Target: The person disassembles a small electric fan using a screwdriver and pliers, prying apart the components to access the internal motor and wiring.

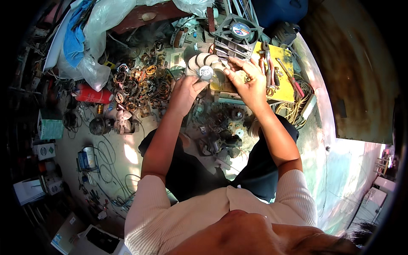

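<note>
My left hand (190, 88) grips a small pale fan (199, 63) with curved blades and a round labelled hub, raised over the cluttered work area. My right hand (248, 80) is at the fan's right side, thumb and fingertips curled on its edge; exactly what they pinch there is partly hidden. Just beyond my right hand lies a yellow board (287, 57) bearing red-handled pliers (267, 68), a red screwdriver (295, 85) and small metal parts. Behind the fan stands a square grey axial fan (225, 32).
Heaped coil and motor parts (140, 78) cover the left side, near a red cylinder (92, 93), plastic bags (97, 25) and a bladed fan (123, 121). Coiled cable (299, 110) lies right of the board. A rusty panel (361, 76) bounds the right; loose wires cross the floor.
</note>
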`<state>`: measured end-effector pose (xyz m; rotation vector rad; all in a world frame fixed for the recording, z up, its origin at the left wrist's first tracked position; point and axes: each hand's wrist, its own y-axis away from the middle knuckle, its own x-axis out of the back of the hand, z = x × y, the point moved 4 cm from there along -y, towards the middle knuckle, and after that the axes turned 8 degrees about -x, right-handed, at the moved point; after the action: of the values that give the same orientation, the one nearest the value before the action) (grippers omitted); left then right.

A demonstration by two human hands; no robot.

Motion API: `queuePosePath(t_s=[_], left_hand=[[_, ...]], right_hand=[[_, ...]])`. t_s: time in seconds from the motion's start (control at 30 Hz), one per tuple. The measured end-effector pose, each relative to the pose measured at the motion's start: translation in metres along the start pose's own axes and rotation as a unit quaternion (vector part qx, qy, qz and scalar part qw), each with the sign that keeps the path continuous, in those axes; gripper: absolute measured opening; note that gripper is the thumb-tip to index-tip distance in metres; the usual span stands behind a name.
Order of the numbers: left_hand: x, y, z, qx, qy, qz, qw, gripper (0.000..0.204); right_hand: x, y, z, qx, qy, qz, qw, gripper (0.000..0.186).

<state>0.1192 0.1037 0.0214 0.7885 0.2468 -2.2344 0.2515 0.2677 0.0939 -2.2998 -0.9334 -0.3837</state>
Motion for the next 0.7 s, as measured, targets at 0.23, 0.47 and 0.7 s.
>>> queuePosePath(t_s=[0.23, 0.47, 0.7], left_hand=[[0.003, -0.004, -0.007, 0.071, 0.115, 0.023, 0.99, 0.036], [-0.004, -0.002, -0.014, 0.096, 0.118, 0.023, 0.988, 0.036], [0.005, -0.005, -0.001, 0.01, -0.101, 0.032, 0.994, 0.044]], right_hand=[[-0.017, 0.004, 0.045, -0.242, -0.295, -0.116, 0.917, 0.028], [-0.031, 0.017, 0.022, -0.258, -0.352, -0.23, 0.87, 0.026], [-0.031, 0.021, 0.023, -0.33, -0.392, -0.202, 0.835, 0.022]])
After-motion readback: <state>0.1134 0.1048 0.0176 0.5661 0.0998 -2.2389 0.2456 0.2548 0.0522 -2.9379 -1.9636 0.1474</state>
